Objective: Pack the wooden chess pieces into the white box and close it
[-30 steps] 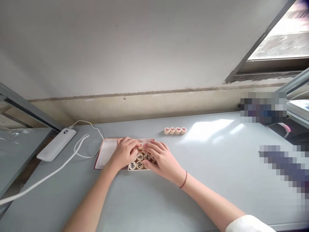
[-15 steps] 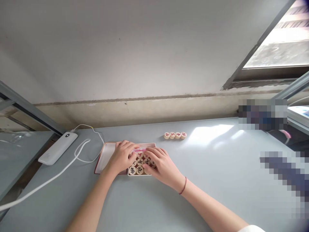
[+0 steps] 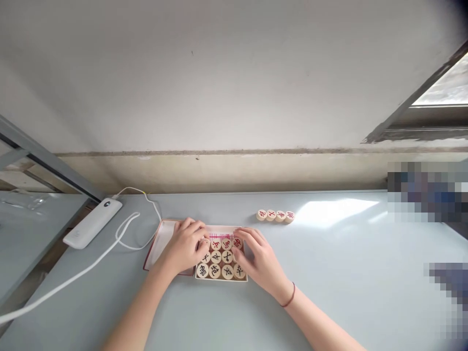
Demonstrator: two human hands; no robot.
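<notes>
An open cardboard box holds rows of round wooden xiangqi pieces, marked in black at the front and red at the back. My left hand curls over the box's left side, its thumb and fingers closed about a piece they partly cover. At the right side, my right hand has thumb and forefinger around a red-marked piece in the back row. Pink printing shows on the box floor behind the pieces. The box's lid lies folded out on the left, partly under my left hand.
A short row of red-marked xiangqi pieces stands behind the box, to the right. At the left lie a white power bank and a looping white cable. The grey desk meets a wall at the back.
My right hand has shifted right across the box, uncovering more pieces and the pink printing. My left hand stays at the box's left side. The camera view has turned slightly.
</notes>
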